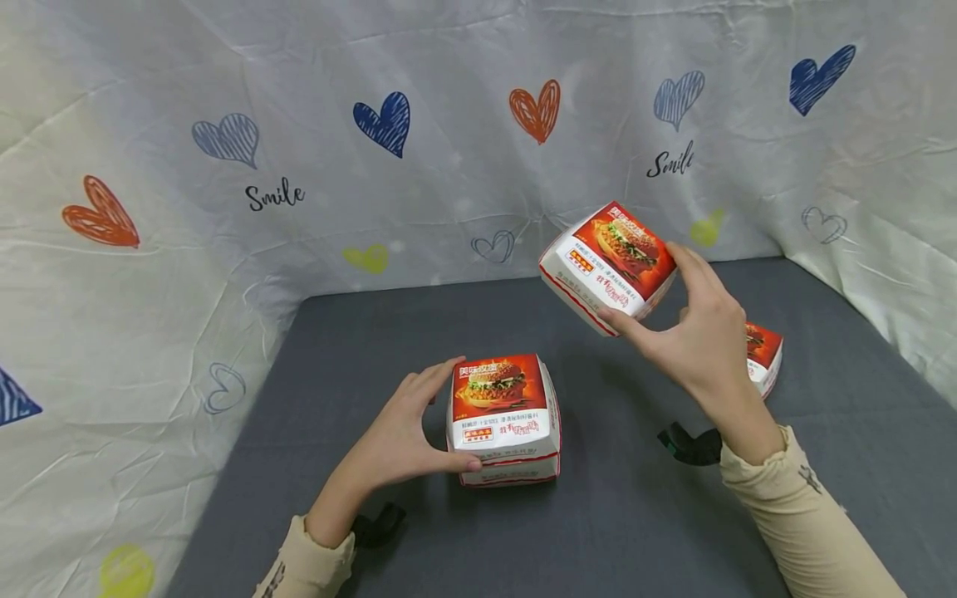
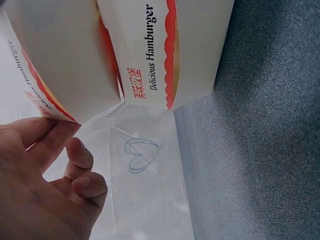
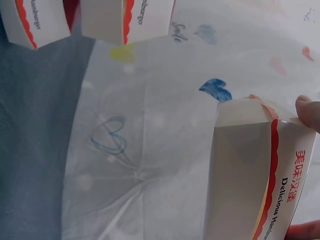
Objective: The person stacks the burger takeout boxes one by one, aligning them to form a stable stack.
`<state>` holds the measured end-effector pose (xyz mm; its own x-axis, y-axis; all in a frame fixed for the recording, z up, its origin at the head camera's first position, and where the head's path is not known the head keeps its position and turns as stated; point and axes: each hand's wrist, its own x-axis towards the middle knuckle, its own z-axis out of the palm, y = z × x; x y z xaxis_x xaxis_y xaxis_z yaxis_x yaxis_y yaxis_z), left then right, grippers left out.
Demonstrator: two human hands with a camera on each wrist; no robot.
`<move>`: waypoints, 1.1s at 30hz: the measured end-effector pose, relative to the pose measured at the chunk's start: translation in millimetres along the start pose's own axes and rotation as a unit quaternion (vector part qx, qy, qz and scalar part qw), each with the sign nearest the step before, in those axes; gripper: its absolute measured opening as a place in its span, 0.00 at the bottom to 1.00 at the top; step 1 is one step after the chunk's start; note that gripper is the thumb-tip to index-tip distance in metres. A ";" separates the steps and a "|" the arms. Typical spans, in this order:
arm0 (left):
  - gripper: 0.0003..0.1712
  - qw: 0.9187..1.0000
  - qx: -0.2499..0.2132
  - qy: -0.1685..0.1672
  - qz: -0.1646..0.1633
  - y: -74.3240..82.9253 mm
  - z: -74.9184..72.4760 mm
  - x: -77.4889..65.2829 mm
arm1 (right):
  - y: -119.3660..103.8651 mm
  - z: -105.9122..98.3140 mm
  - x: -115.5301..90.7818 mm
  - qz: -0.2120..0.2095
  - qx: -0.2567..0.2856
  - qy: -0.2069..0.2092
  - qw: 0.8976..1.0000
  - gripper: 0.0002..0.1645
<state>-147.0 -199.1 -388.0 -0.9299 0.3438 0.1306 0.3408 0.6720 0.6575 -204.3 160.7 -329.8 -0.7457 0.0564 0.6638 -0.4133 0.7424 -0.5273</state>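
Two white hamburger boxes with red burger-picture lids stand stacked on the dark table. My left hand (image 1: pixel 396 428) grips the upper hamburger box (image 1: pixel 497 399), thumb at the near side and fingers at the far side. Below it, the lower box (image 2: pixel 195 45) rests on the cloth. Up in the air to the right, my right hand (image 1: pixel 699 332) holds another hamburger box (image 1: pixel 609 266), tilted, between thumb and fingers. In the right wrist view this held box (image 3: pixel 245 170) shows its side print, with the stack at upper left.
A further hamburger box (image 1: pixel 764 357) lies on the right of the table, partly hidden by my right wrist. Dark grey cloth covers the table (image 1: pixel 359 332). A white curtain (image 1: pixel 449 50) printed with hearts hangs behind and at the sides. Black straps (image 1: pixel 691 444) show at both wrists.
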 end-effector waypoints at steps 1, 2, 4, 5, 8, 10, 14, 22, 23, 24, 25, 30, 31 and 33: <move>0.69 1.000 0.001 0.000 0.000 0.1 0.1 0.0 | -0.9 -0.3 -0.4 -0.002 0.000 0.000 1.000 0.56; 0.70 1.000 0.001 -0.001 -0.001 0.2 0.1 -0.1 | -1.8 -0.6 -0.8 -0.005 0.001 0.001 1.000 0.57; 0.70 1.000 0.001 0.000 -0.001 0.2 -0.2 -0.3 | -4.2 -1.2 -1.3 -0.010 0.003 0.002 1.000 0.57; 0.70 1.000 0.001 0.001 0.000 0.0 -0.5 -0.3 | -5.7 -1.4 -1.4 -0.014 0.005 0.002 1.000 0.57; 0.69 1.000 0.000 0.002 0.002 -0.5 -1.8 -1.2 | -10.3 -1.7 -2.9 -0.020 0.012 0.002 1.000 0.57; 0.70 1.000 0.000 0.003 0.001 -1.0 -2.6 -2.5 | -13.4 -1.3 -5.3 -0.025 0.019 0.001 1.000 0.58; 0.70 1.000 0.001 -0.001 0.000 -2.1 -2.7 -3.7 | -18.1 -1.5 -10.7 -0.038 0.026 0.000 0.999 0.59; 0.70 1.000 0.004 0.000 0.011 -1.9 -1.8 -0.3 | -27.1 -6.5 -15.6 -0.066 0.039 -0.005 0.997 0.60; 0.70 1.000 0.003 0.001 0.011 -1.7 -1.8 -0.4 | -28.3 -6.7 -16.5 -0.068 0.043 -0.008 0.997 0.60; 0.70 1.000 0.001 0.001 0.010 -1.7 -1.8 -0.7 | -29.6 -6.9 -17.3 -0.070 0.047 -0.012 0.996 0.60; 0.70 1.000 0.000 0.001 0.009 -1.5 -1.9 -1.1 | -30.7 -6.9 -18.1 -0.072 0.051 -0.016 0.996 0.60; 0.69 1.000 -0.003 0.003 0.006 -1.0 -1.3 -1.8 | -34.6 -7.6 -22.6 -0.078 0.066 -0.036 0.994 0.59; 0.69 1.000 -0.002 0.003 0.007 -1.1 -0.9 -1.2 | -35.0 -7.9 -23.7 -0.078 0.068 -0.037 0.994 0.59; 0.69 1.000 -0.004 0.001 0.010 -0.9 0.2 0.7 | -35.5 -8.7 -25.6 -0.079 0.065 -0.038 0.994 0.59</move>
<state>-147.9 -199.4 -388.7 -0.9233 0.3552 0.1460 0.3583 0.6600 0.6603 -166.0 138.7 -323.4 -0.7013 -0.1088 0.7045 -0.5893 0.6445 -0.4871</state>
